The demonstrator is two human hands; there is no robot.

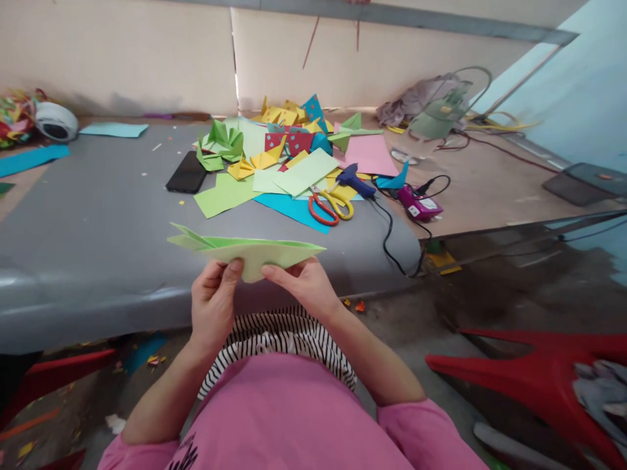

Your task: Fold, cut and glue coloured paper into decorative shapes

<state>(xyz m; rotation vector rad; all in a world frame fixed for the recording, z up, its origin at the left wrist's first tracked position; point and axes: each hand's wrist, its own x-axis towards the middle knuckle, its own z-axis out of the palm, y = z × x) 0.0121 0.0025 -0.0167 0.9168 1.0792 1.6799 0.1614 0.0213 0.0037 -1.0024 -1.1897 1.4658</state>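
Note:
Between both hands I hold a folded light green paper shape (pixel 255 254), boat-like, with a split pointed end at the left and a single point at the right. My left hand (pixel 215 294) pinches its lower edge, thumb in front. My right hand (pixel 304 281) grips it further right, the thumb pressed on the near face and the fingers behind, partly hidden. Beyond the hands lie scissors (pixel 330 205) with one red and one yellow handle. A light green sheet (pixel 225 196) and a blue sheet (pixel 298 212) lie flat near them.
A black phone (pixel 187 173) and a blue glue gun (pixel 355 181) with a trailing cord lie on the grey-covered table (pixel 98 228). Folded paper pieces (pixel 223 140) pile up at the back. A purple box (pixel 420 202) sits right; a red chair (pixel 539 372) stands below.

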